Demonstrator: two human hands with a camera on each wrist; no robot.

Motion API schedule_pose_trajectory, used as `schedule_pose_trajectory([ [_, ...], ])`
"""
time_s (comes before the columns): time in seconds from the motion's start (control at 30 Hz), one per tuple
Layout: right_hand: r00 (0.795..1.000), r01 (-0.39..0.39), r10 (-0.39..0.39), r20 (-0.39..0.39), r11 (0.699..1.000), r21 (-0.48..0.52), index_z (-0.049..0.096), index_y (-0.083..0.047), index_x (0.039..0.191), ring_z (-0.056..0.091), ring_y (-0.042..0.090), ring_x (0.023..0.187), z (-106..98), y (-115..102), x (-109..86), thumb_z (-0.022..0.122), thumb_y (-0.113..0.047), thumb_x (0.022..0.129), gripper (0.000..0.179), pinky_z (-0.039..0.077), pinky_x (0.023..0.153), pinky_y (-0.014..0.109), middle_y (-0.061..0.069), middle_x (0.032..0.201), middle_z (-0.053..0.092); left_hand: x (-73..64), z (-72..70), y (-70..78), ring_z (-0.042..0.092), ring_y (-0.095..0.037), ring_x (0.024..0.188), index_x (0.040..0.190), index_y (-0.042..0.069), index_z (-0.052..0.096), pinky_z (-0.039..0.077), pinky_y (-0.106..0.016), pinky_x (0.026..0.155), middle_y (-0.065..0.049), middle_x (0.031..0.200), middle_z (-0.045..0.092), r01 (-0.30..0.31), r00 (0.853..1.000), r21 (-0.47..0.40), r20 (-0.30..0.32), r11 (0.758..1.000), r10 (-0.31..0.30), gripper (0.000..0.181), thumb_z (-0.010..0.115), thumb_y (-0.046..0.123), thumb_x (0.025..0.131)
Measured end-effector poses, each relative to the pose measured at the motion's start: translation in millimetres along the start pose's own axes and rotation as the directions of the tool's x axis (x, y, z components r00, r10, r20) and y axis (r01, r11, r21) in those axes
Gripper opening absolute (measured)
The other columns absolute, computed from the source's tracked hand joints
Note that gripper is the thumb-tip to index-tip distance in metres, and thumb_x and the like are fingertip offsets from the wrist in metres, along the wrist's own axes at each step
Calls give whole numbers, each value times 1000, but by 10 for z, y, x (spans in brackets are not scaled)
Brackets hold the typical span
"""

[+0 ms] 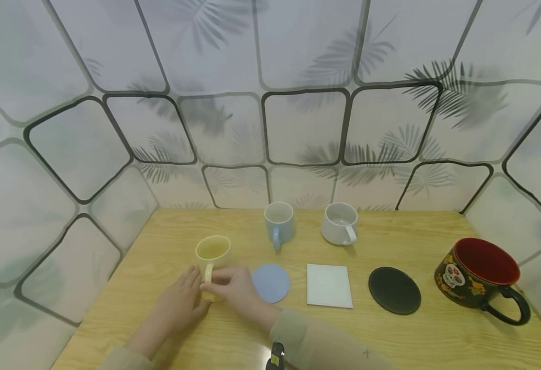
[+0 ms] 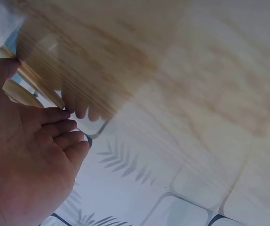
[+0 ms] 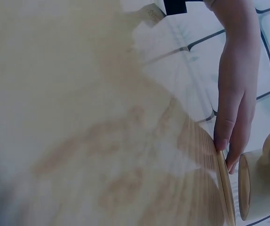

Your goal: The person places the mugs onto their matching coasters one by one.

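Note:
A yellow mug [image 1: 212,249] is upright at the left of the table, over a yellow coaster [image 1: 211,297] mostly hidden under it. My right hand [image 1: 238,290] pinches the mug's handle between thumb and fingers. In the right wrist view a narrow gap shows between the mug [image 3: 257,188] and the coaster's thin edge [image 3: 226,188]. Low on the table left of the mug, my left hand [image 1: 180,303] holds the coaster by its rim. In the left wrist view its thumb and index fingertip touch opposite ends of the coaster [image 2: 36,82].
A light blue mug [image 1: 280,226] and a white mug [image 1: 337,226] stand at the back. In front lie a round blue coaster [image 1: 270,283], a square white coaster [image 1: 329,286] and a round black coaster [image 1: 394,290]. A large skull-patterned mug [image 1: 474,288] stands at the right.

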State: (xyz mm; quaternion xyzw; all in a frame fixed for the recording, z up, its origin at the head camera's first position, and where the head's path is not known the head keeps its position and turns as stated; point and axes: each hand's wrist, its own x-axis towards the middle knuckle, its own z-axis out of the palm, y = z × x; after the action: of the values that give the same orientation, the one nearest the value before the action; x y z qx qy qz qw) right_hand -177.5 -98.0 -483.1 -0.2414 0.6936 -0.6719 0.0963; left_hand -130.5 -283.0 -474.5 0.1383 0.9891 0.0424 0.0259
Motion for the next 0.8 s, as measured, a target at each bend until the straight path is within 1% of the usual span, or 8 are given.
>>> schedule_pose_trajectory([
  [0.1, 1000, 19, -19, 5, 1000, -11, 82, 0, 110, 78, 9, 106, 11, 2, -15, 84, -13, 91, 23, 56, 93, 13, 16, 112, 81, 0, -1, -1, 39, -50, 153, 151, -15, 46, 36, -60, 127, -34, 162, 41, 0, 1000, -3, 2, 1000, 0, 76, 65, 40, 103],
  [0.3, 999, 47, -47, 0, 999, -24, 82, 1, 108, 78, 5, 100, 43, 16, -23, 85, -13, 90, 22, 58, 88, 13, 13, 108, 82, 5, 3, -7, 41, -51, 152, 152, -12, 47, 37, -61, 127, -34, 160, 44, -31, 999, 15, -12, 999, 31, 73, 66, 39, 102],
  [0.53, 1000, 22, -22, -16, 999, -35, 83, -1, 106, 77, 6, 100, 66, -17, -50, 85, -14, 90, 21, 57, 88, 12, 12, 106, 82, -4, -9, -7, 42, -51, 152, 153, -10, 47, 38, -62, 125, -33, 161, 44, -40, 999, 20, -20, 999, 41, 73, 67, 39, 102],
  [0.8, 1000, 6, -7, -12, 999, -44, 84, -2, 105, 73, -2, 93, 93, 4, -87, 86, -16, 89, 20, 57, 83, 12, 12, 103, 83, 5, 10, 3, 45, -50, 150, 152, -8, 49, 40, -59, 125, -30, 160, 47, -43, 996, 28, -73, 999, 45, 72, 65, 40, 102],
])
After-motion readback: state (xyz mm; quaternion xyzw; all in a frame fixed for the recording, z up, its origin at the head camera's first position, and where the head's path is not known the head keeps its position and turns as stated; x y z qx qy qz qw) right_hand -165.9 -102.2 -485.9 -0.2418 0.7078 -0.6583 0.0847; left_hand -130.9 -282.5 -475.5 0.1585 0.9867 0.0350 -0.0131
